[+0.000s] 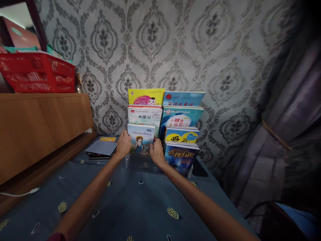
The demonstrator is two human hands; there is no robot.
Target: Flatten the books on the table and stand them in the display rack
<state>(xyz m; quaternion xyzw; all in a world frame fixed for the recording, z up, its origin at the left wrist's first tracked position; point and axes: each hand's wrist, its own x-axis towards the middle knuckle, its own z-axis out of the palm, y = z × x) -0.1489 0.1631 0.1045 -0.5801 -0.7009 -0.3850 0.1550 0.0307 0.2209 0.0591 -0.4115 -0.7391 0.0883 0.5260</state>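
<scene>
Between my two hands stands a small light-blue picture book (140, 142) with a girl on its cover. My left hand (123, 144) grips its left edge, and my right hand (156, 151) holds the right edge. The book is upright at the front of a clear acrylic rack (140, 164). Behind it rise a white book (144, 115) and a yellow book (145, 97). To the right, a second column holds a dark blue book (181, 157), a yellow-and-blue book (182, 135), a teal book (183, 115) and a blue book (184, 97). My fingertips are partly hidden behind the book.
A stack of books with a grey cover (101, 147) lies left of the rack. A dark flat object (200, 168) lies at the right. A wooden cabinet (45, 130) carries a red basket (37, 72). A white cable (20, 193) runs at left; a curtain (263, 134) hangs right.
</scene>
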